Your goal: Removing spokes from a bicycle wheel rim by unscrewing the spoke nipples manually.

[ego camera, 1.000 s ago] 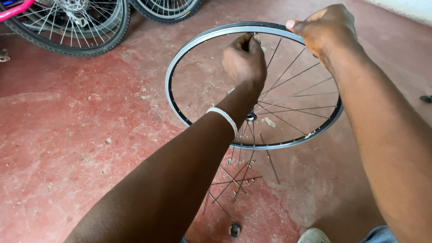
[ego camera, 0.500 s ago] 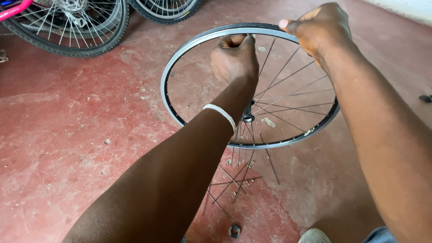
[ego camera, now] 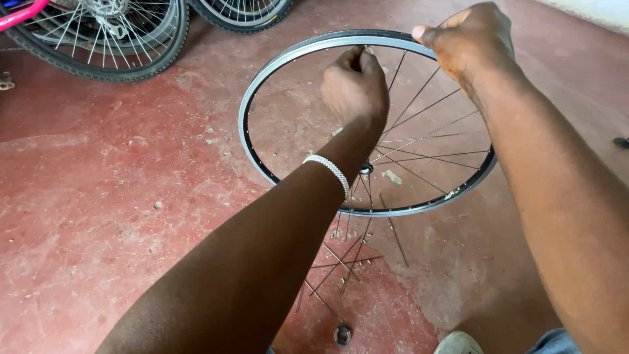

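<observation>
Two hands work at the far edge of a bicycle wheel rim (ego camera: 259, 154), which is held tilted above the red concrete floor (ego camera: 111, 196). Left hand (ego camera: 356, 84): fingers pressed together, pinching at the rim's inner edge near the top; what they pinch is too small to tell. Right hand (ego camera: 470, 39): fingers curled over the rim's top right edge, thumb along the outside. Spokes (ego camera: 426, 108) fill only the right half; the left half is open. Loose spokes (ego camera: 344, 259) lie on the floor below the rim. Tyred wheels (ego camera: 98, 39) stand at the upper left, well apart from the rim.
</observation>
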